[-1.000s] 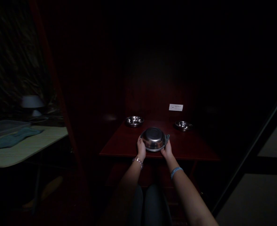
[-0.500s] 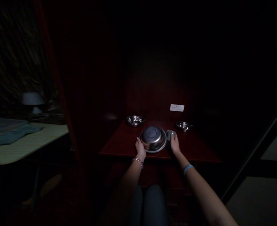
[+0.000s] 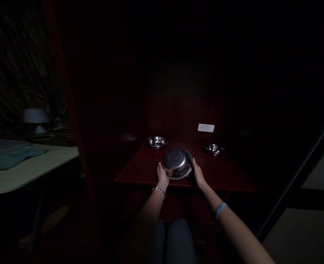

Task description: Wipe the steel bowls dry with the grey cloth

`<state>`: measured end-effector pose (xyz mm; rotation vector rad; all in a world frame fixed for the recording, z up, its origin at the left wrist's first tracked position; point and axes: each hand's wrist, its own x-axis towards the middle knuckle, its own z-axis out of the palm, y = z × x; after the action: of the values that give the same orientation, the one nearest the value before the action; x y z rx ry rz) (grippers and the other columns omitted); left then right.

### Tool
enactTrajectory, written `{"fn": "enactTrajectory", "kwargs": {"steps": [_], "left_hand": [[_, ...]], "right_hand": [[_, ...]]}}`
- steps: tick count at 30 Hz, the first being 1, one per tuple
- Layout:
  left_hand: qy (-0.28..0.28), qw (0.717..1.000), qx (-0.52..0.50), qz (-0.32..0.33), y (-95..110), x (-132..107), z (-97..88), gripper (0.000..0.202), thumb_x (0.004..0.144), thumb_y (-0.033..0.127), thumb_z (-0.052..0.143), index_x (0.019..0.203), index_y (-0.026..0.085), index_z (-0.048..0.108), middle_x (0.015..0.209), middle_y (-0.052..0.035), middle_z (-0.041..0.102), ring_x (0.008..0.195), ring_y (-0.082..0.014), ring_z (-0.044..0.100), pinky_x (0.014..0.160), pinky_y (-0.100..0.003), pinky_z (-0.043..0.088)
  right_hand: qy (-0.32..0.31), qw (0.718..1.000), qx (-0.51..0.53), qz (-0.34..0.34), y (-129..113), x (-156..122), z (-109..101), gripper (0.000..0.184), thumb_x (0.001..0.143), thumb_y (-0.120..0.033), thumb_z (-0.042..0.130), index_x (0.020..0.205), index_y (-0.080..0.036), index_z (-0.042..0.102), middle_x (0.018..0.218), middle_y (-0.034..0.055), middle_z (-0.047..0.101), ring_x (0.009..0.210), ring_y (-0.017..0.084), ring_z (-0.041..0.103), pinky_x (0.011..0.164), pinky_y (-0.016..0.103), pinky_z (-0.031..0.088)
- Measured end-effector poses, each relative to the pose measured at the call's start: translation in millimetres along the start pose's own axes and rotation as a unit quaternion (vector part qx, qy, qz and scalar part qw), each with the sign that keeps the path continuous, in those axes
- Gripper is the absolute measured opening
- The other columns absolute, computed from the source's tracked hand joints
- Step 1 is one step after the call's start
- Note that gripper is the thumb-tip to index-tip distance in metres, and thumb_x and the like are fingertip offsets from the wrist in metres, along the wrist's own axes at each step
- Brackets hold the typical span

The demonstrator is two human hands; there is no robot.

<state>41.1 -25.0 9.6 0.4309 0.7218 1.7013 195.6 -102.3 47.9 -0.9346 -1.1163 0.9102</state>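
A shiny metal bowl [image 3: 176, 162] is tilted bottom-up over the front of the dark red desk [image 3: 140, 170]. My left hand [image 3: 162, 175] grips its left rim, fingers partly hidden behind it. At the right rim is my right hand [image 3: 198, 174], thumb up along the edge and fingers curled behind the bowl. The grey cloth that this hand held is now hidden by the bowl and the hand. Farther back on the desk stand two upright metal bowls, a left one [image 3: 157, 143] and a right one [image 3: 214, 150].
A white wall socket [image 3: 206, 127] is on the back panel. To the left, past a dark red partition, a pale table [image 3: 60, 156] carries a bluish cloth [image 3: 15, 158] and a white lamp [image 3: 36, 116]. The surroundings are very dark.
My right hand has moved left with the grey cloth, from beside the bowl to its right rim, and the cloth has gone out of sight. The bowl has tilted slightly.
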Motion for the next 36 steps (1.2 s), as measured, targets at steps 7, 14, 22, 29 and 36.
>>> {"fn": "enactTrajectory", "kwargs": {"steps": [7, 14, 22, 29, 36], "left_hand": [[-0.111, 0.988, -0.040, -0.100, 12, -8, 0.6, 0.059, 0.092, 0.060, 0.030, 0.114, 0.018, 0.065, 0.126, -0.0125, 0.064, 0.119, -0.0250, 0.058, 0.104, -0.042, 0.044], [-0.148, 0.988, -0.007, -0.049, 16, -21, 7.4, 0.046, 0.095, 0.048, 0.034, 0.118, 0.021, 0.064, 0.132, -0.0088, 0.060, 0.129, -0.0203, 0.050, 0.113, -0.039, 0.033], [-0.170, 0.979, -0.025, -0.107, 28, -34, 11.3, 0.048, 0.091, 0.056, 0.039, 0.112, 0.025, 0.068, 0.130, -0.0114, 0.061, 0.125, -0.0277, 0.054, 0.107, -0.047, 0.040], [-0.265, 0.939, 0.045, -0.217, 40, -39, 35.6, 0.065, 0.078, 0.066, 0.055, 0.126, 0.023, 0.057, 0.127, -0.0194, 0.060, 0.111, -0.0372, 0.061, 0.089, -0.060, 0.049], [-0.244, 0.934, 0.070, -0.252, -4, -31, 102.1, 0.050, 0.091, 0.043, 0.048, 0.131, 0.012, 0.047, 0.128, -0.0191, 0.057, 0.114, -0.0295, 0.057, 0.094, -0.049, 0.051]], "right_hand": [[-0.081, 0.988, 0.106, 0.074, -33, -11, 24, 0.044, 0.079, -0.057, 0.064, 0.102, -0.020, 0.066, 0.087, 0.0040, 0.075, 0.077, 0.020, 0.070, 0.071, 0.031, 0.055], [-0.175, 0.975, -0.116, -0.077, -91, -8, 9, 0.039, 0.083, -0.055, 0.059, 0.088, -0.018, 0.070, 0.082, 0.0033, 0.071, 0.077, 0.020, 0.064, 0.073, 0.030, 0.049], [-0.266, 0.719, -0.571, -0.295, -109, -17, -12, 0.024, 0.095, -0.037, 0.047, 0.092, -0.028, 0.069, 0.091, 0.0062, 0.071, 0.093, 0.025, 0.059, 0.087, 0.039, 0.039], [-0.270, 0.597, -0.675, -0.340, -89, 16, -43, 0.017, 0.093, -0.022, 0.052, 0.089, -0.025, 0.068, 0.088, 0.0071, 0.070, 0.096, 0.025, 0.057, 0.092, 0.041, 0.037], [-0.179, 0.691, -0.624, -0.317, -99, 24, -84, 0.038, 0.089, -0.043, 0.057, 0.125, -0.030, 0.057, 0.128, 0.0055, 0.059, 0.119, 0.028, 0.048, 0.102, 0.046, 0.036]]}}
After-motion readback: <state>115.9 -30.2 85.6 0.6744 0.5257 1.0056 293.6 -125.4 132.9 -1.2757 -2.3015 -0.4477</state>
